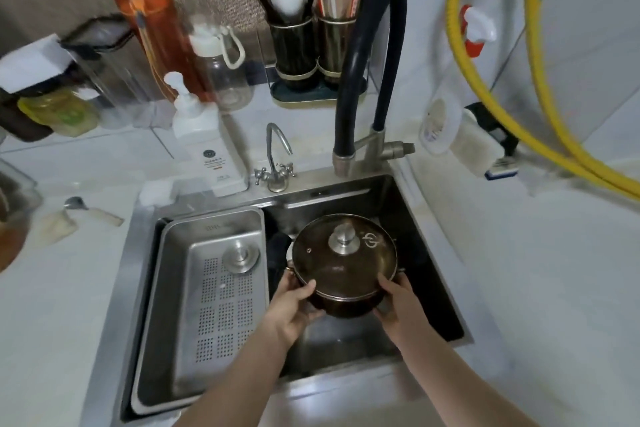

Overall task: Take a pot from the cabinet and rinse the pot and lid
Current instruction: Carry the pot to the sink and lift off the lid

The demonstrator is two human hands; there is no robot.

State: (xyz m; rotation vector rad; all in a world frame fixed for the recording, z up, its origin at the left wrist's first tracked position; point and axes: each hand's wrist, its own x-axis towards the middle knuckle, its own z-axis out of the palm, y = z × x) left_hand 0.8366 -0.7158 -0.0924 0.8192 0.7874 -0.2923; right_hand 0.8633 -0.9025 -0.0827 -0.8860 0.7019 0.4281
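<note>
while held over the sink (433,246), dark pot (341,305) w/ lid (343,256) on, gripped both sides: left hand (294,308) curled round its left wall, right hand (398,302) round the right. perforated tray (204,288) in sink's left half, black faucet (367,80) behind sink.

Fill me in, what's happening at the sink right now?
A person is holding a dark pot over the sink basin with both hands: the left hand grips its left side, the right hand its right side. The glass lid is on the pot. The black faucet arches above the basin, and no water can be seen running. A perforated steel tray sits in the left part of the sink. Rinsing does not appear to have started.
</note>
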